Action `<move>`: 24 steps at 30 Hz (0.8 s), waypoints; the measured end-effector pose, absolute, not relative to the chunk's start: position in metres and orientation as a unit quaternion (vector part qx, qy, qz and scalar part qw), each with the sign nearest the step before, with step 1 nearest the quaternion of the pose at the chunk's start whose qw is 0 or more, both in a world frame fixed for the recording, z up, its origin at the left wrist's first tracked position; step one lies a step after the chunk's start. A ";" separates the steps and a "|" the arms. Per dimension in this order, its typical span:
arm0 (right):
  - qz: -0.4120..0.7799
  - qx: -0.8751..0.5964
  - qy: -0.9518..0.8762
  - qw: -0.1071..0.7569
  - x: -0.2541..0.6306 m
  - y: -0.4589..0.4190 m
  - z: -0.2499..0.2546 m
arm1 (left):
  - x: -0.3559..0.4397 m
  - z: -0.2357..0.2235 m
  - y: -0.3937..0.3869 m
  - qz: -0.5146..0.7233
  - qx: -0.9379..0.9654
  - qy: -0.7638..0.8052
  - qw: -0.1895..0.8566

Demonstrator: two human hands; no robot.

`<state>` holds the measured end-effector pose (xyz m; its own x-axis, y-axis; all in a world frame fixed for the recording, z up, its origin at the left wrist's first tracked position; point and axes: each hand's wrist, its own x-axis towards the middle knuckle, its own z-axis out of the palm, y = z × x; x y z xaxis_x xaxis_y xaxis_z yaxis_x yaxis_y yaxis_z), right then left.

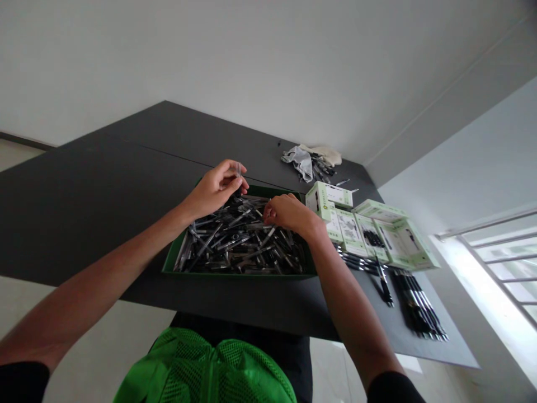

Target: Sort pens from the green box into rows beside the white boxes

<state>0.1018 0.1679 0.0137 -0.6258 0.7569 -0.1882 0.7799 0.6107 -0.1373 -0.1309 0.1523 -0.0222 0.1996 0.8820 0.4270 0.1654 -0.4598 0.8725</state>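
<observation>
A shallow green box (170, 262) stands before me, heaped with loose clear-and-black pens (239, 240) lying in all directions. Above its far left part, my left hand (220, 184) is closed around a pen (239, 169), whose clear end sticks up between the fingers. My right hand (287, 212) is over the right side of the heap with its fingers curled down. Those fingertips are at the pens, but what they pinch, if anything, is hidden.
Right of the box are pale green printed cartons (329, 201), one holding black pens. Rows of pens (419, 305) lie on the dark table (138, 129) near its right end. Farther back, light cloths (300, 159) lie beside more pens. A wall runs behind the table.
</observation>
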 end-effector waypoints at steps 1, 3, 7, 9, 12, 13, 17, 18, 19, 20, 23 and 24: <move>-0.090 0.432 0.896 0.042 0.104 0.168 0.017 | -0.131 -0.022 0.152 0.497 0.692 0.381 0.360; -0.071 0.444 0.893 0.005 0.111 0.169 0.025 | -0.132 -0.022 0.152 0.478 0.699 0.386 0.366; -0.107 0.442 0.882 -0.122 0.130 0.175 0.046 | -0.132 -0.021 0.151 0.448 0.712 0.399 0.366; -0.156 0.420 0.871 -0.200 0.138 0.178 0.054 | -0.131 -0.021 0.150 0.430 0.721 0.399 0.369; -0.212 0.400 0.842 -0.294 0.143 0.182 0.059 | -0.131 -0.022 0.149 0.399 0.736 0.394 0.379; -0.220 0.398 0.830 -0.324 0.142 0.183 0.059 | -0.131 -0.023 0.149 0.391 0.741 0.393 0.380; -0.226 0.372 0.785 -0.441 0.131 0.183 0.055 | -0.132 -0.026 0.148 0.361 0.759 0.389 0.378; -0.231 0.361 0.779 -0.457 0.128 0.182 0.054 | -0.132 -0.026 0.148 0.357 0.762 0.388 0.377; -0.236 0.350 0.776 -0.468 0.124 0.182 0.053 | -0.132 -0.026 0.148 0.355 0.763 0.386 0.378; -0.241 0.340 0.775 -0.475 0.121 0.181 0.052 | -0.133 -0.026 0.148 0.354 0.763 0.385 0.380; -0.252 0.312 0.776 -0.486 0.114 0.180 0.048 | -0.132 -0.025 0.147 0.351 0.764 0.380 0.385; -0.255 0.308 0.777 -0.485 0.112 0.180 0.047 | -0.132 -0.024 0.147 0.350 0.765 0.379 0.384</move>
<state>0.1125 0.1798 0.0466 -0.3388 0.7272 0.5970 0.2315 0.6795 -0.6962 -0.1324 0.1468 -0.0245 0.4664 0.8500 0.2448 0.3115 -0.4168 0.8540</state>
